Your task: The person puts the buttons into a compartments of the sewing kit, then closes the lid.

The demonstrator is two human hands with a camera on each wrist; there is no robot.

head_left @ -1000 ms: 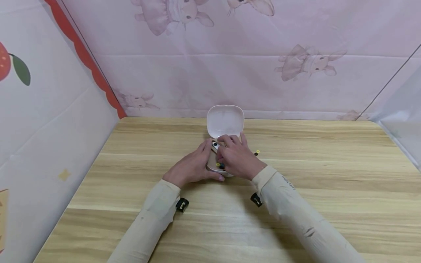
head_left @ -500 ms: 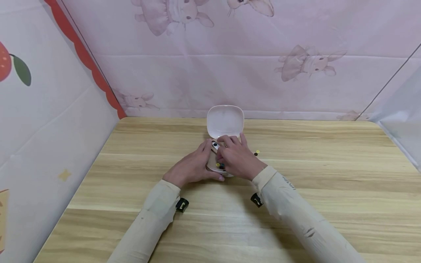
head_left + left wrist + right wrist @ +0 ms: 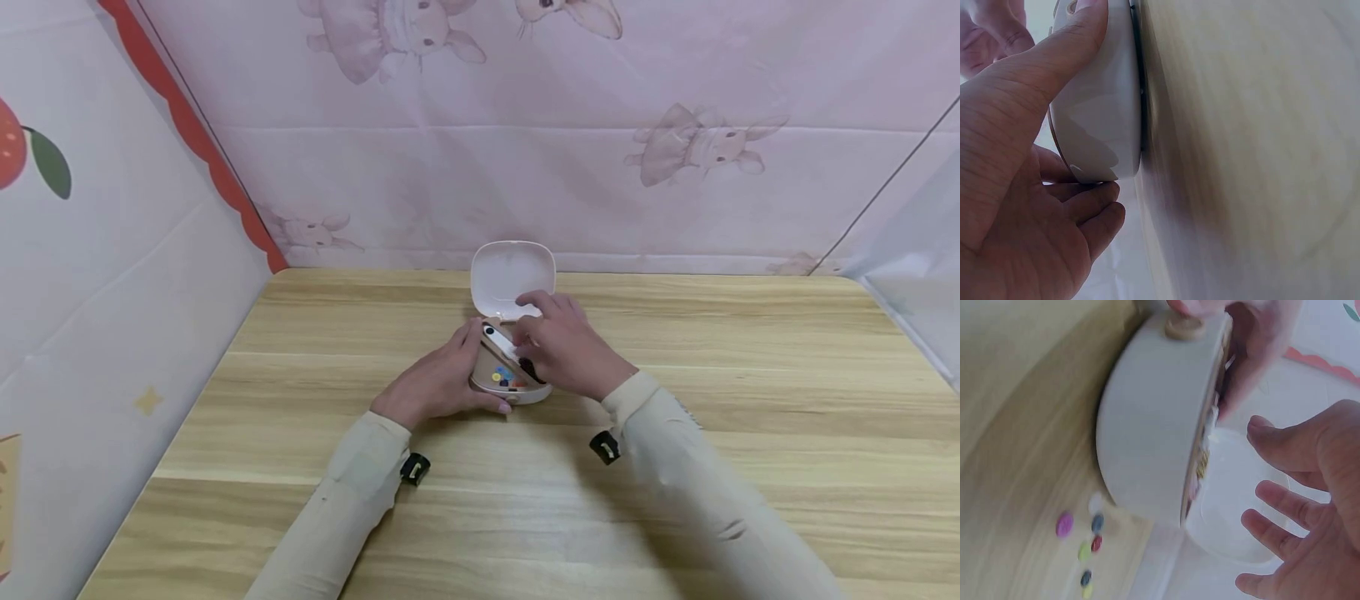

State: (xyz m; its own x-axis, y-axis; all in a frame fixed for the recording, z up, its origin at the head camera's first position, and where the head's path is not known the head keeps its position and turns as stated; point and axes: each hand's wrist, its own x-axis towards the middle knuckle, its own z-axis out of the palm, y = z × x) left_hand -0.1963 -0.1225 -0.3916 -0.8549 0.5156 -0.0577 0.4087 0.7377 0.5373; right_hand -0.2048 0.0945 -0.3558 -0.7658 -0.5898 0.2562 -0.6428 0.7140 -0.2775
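Note:
A small white box [image 3: 531,397] stands on the table with its lid [image 3: 510,271] raised at the back. My left hand [image 3: 441,375] holds it by the left side, thumb on the front wall and fingers at the side wall. Over the box's right half hovers my right hand [image 3: 573,346], its fingers loosely bent and nothing between them in the right wrist view. A slim white tool with a black dot [image 3: 501,342] lies diagonally inside; its kind is unclear. Coloured buttons [image 3: 501,377] fill the front compartment.
Several loose buttons, among them a purple button [image 3: 1064,524], lie on the wooden table [image 3: 375,533] to the right of the box. A pink rabbit-print cloth [image 3: 555,183] hangs behind the table, and a white printed cloth [image 3: 150,275] at the left.
My right hand has risen and shifted right, uncovering more of the white tool and the buttons in the front compartment. The left hand has kept its hold on the box.

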